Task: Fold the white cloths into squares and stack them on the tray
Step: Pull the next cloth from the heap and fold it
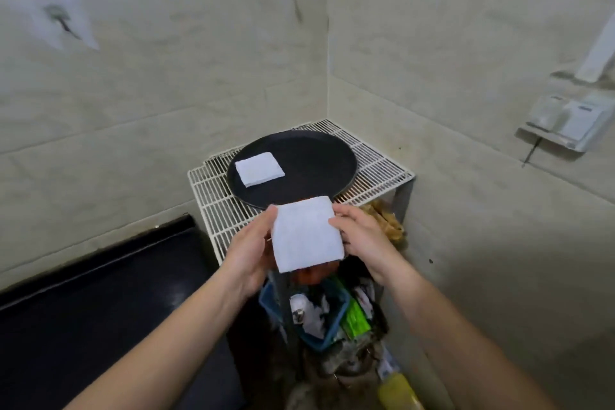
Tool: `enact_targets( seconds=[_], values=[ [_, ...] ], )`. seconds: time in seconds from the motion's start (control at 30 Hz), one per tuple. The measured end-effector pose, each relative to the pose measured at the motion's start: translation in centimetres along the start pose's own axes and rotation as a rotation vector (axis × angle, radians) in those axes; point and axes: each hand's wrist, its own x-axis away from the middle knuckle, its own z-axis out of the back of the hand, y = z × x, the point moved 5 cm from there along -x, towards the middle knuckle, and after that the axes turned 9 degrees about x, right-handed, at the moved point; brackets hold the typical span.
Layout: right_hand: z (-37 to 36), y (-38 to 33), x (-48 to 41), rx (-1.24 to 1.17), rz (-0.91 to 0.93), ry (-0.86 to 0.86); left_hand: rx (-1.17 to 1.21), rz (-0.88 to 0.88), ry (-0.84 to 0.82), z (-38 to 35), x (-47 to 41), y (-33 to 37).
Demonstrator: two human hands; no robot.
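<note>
Above the wire rack (213,210), the left hand (248,248) and right hand (362,238) pinch a folded white cloth (306,235) by its sides; another folded cloth (259,169) lies on the black tray (316,163).

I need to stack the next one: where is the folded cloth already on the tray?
The folded cloth lies on the left part of the round black tray, on the white wire rack.

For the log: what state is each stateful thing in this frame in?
White folded cloth in hands: folded square, held in the air in front of the tray.
White folded cloth on tray: folded, lying flat.
Round black tray: on the white wire rack, holding one cloth.
Left hand: grip on cloth's left edge.
Right hand: grip on its right edge.
</note>
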Motion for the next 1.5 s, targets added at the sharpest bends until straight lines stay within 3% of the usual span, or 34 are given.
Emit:
enact_targets(
  seconds=[0.17,0.43,0.77,1.03,1.23,1.4,1.5],
  values=[
    [-0.4,-2.9,-6.8,-0.009,-0.020,-0.179,0.019,-0.054,0.126,-0.1,-2.7,2.8],
    [-4.4,-5.3,-16.9,0.036,-0.034,-0.323,-0.041,-0.048,0.109,2.2,-9.9,7.4],
    [-9.5,-5.8,-28.9,0.160,-0.016,-0.205,-0.060,-0.179,0.395,7.1,-22.0,11.7],
    [-9.6,-4.4,-31.0,0.268,0.072,-0.126,-0.173,-0.203,0.404,8.5,-24.7,11.0],
    [-9.4,-3.5,-31.3,0.302,0.133,-0.057,-0.367,-0.264,0.382,8.4,-24.8,10.8],
    [-9.3,-4.1,-31.4,0.461,0.175,0.008,-0.753,-0.398,0.399,7.9,-24.9,10.7],
    [-8.9,-4.7,-30.9,0.500,0.165,0.013,-0.915,-0.375,0.356,7.0,-24.6,10.5]
  ],
)
